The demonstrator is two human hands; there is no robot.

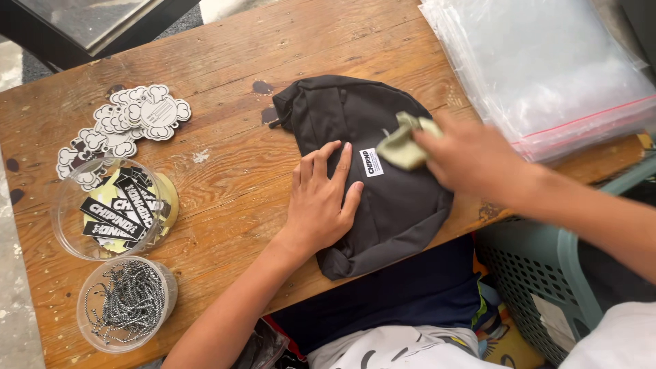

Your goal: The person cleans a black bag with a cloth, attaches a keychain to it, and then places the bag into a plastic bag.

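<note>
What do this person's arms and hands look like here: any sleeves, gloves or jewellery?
Both forearms are bare, with no gloves, rings, watch or bracelets visible. The left hand shows short, plain nails. The right hand is motion-blurred, so fine detail is unclear. A white sleeve shows at the lower right.

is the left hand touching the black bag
Touching: the head view shows the left hand lying flat, palm down, on the black bag.

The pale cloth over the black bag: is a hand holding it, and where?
The right hand pinches the pale cloth at its right end; the left hand lies flat on the black bag, gripping nothing.
</note>
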